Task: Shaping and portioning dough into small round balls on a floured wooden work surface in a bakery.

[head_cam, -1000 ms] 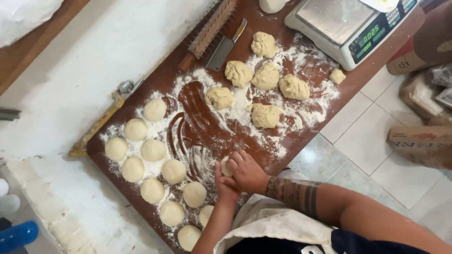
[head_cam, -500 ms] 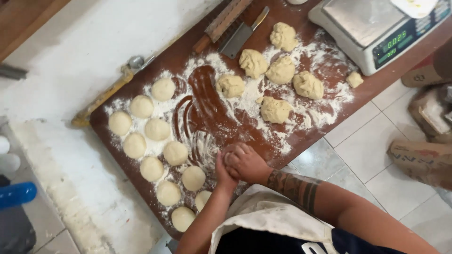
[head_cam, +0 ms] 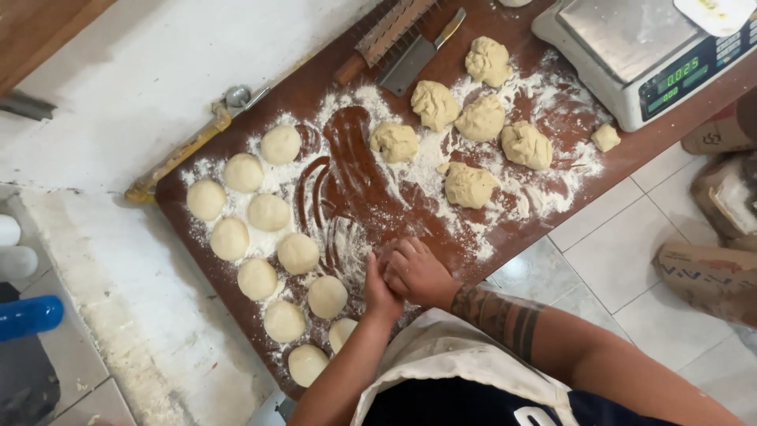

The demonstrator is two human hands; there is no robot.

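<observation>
Flanking scale (head_cam: pixel 631 55), brown cartons (head_cam: pixel 714 280)

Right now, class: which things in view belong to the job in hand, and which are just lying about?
In use: left hand; right hand, cupped together; board; flour; round balls; rough lumps.

Lying about: scale; scraper; brush; blue bottle; box.

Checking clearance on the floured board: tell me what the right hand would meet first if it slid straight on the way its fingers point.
The right hand, cupped against the left hand, points up-left. Next in line comes bare smeared board, then probably the smooth dough ball at the top of the group; exact heading is uncertain.
</observation>
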